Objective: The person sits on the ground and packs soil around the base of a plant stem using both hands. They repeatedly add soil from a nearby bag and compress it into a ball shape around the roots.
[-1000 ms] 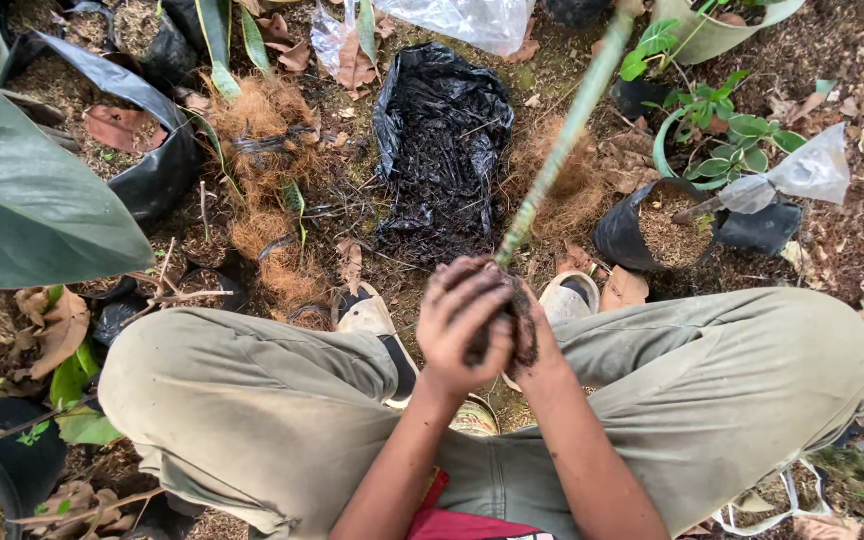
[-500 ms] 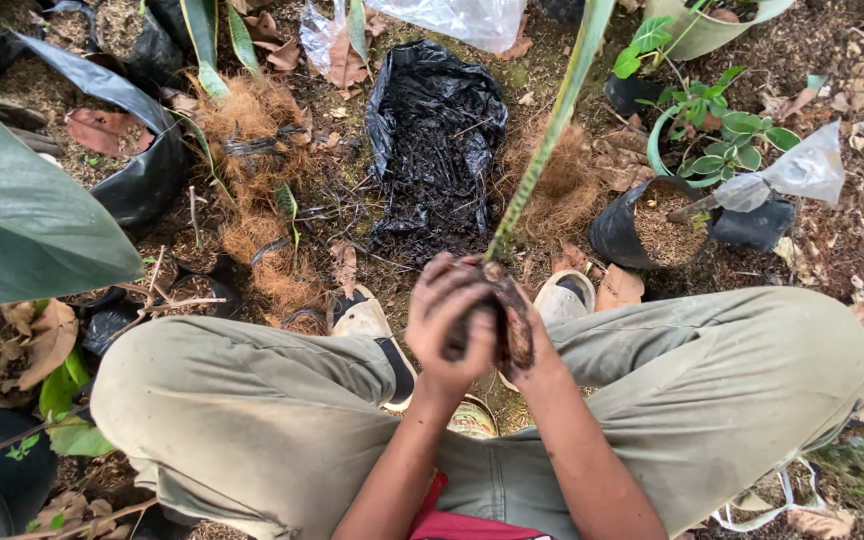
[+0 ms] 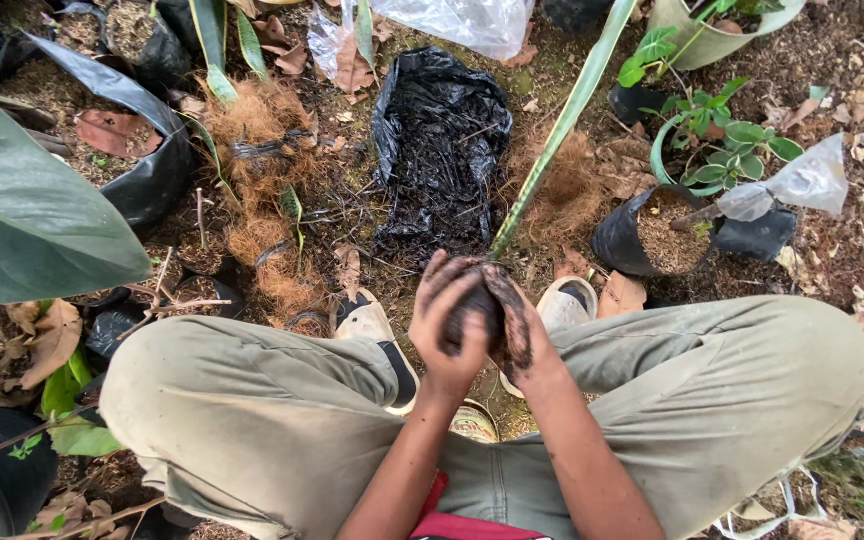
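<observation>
Left hand (image 3: 444, 325) and right hand (image 3: 518, 330) cupped, fingers tight round a dark root ball (image 3: 477, 300) between the knees, its long leaf (image 3: 562, 125) slanting far-right, black bag (image 3: 442, 140) lying beyond, potted plant (image 3: 652, 230) right

Bare soil (image 3: 852, 250) strewn with dry leaves (image 3: 52, 340), coconut fibre (image 3: 262, 130) and black bags (image 3: 442, 140), in daylight.

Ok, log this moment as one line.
left hand + right hand: cupping dark soil root ball | long green leaf upright | crumpled black plastic bag beyond
</observation>
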{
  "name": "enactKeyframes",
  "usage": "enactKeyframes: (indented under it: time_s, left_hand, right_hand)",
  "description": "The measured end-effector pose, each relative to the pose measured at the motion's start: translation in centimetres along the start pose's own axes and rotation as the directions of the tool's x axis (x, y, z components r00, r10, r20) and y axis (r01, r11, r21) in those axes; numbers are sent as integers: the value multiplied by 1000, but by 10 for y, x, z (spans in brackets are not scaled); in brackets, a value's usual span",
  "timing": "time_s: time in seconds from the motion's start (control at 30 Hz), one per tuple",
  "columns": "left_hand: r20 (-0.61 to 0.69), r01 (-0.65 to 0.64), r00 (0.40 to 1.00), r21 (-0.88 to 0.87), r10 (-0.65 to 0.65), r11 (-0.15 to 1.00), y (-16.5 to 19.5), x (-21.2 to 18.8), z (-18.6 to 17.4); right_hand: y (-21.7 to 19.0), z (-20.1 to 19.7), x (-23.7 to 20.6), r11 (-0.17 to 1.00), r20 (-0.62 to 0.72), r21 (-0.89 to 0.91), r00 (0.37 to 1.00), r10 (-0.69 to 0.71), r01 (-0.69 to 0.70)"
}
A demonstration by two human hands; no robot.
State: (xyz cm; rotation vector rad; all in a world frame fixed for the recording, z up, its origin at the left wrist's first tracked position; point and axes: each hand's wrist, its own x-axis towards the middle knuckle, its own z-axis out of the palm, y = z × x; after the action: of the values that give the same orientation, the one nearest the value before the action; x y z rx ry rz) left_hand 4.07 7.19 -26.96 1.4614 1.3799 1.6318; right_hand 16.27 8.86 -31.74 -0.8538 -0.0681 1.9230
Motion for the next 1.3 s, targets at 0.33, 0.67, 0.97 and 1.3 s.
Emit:
enactKeyframes:
  time_s: [0.33,0.67,0.97,1.3]
  left_hand:
    - [35,-85,996,95,82,992,11,5,11]
    - [168,324,945,-343,-282,881,14,20,9]
    - [74,-38,997,26,36,999,25,39,-15]
    - [-9,15,1000,44,-14,999,27,36,-6]
  right_hand:
    - [-22,10,7,980,174,-89,972,-161,178]
    - [-12,25,7,964,140,-163,972,-189,211]
    - [-6,8,12,982,-3,-159,995,-102,100]
    - [-19,33,11,982,174,-95,974,-147,165]
